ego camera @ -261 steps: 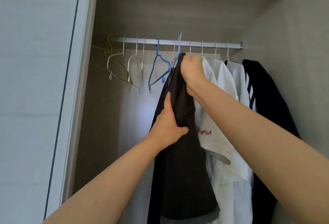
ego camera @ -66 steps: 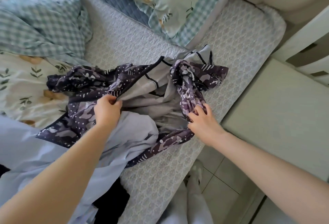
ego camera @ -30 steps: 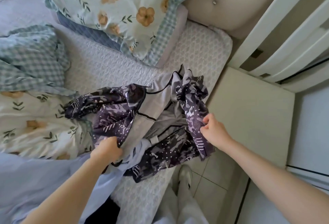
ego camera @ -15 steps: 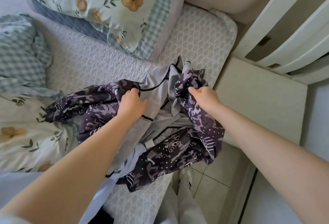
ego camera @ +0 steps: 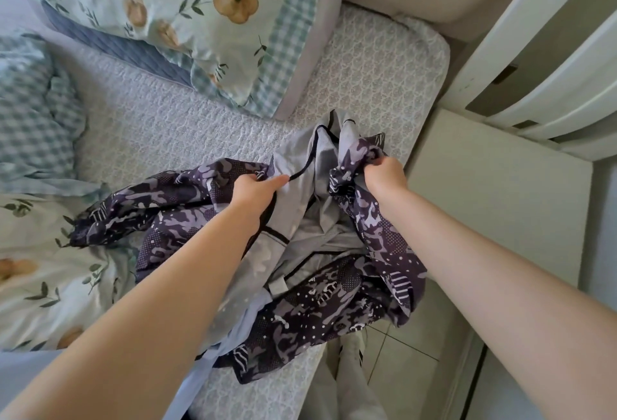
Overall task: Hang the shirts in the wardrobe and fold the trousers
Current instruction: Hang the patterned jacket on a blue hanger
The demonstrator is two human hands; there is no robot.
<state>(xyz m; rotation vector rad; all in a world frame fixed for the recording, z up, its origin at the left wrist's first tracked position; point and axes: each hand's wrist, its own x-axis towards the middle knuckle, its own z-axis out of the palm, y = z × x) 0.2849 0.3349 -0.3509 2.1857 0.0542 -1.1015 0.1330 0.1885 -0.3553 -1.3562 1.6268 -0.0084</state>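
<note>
A purple camouflage garment (ego camera: 310, 316) with a pale grey lining lies bunched on the bed (ego camera: 187, 132), partly draped over its right edge. My left hand (ego camera: 253, 189) grips the upper edge of the garment where purple print meets grey lining. My right hand (ego camera: 384, 177) clutches a bunched fold of the purple print on the right side, lifted slightly off the bed. A light blue garment (ego camera: 230, 336) sticks out from under the camouflage one near my left forearm.
A floral pillow (ego camera: 187, 12) lies at the head of the bed, a checked and floral duvet (ego camera: 36, 252) at the left. A beige bedside cabinet (ego camera: 500, 192) stands right of the bed, white slatted panels (ego camera: 551, 62) behind it. Tiled floor and my legs show below.
I have left the wardrobe for the bed. Since half a second ago both hands have moved up along the camouflage garment and gathered its top edge; the fabric has shifted slightly right.
</note>
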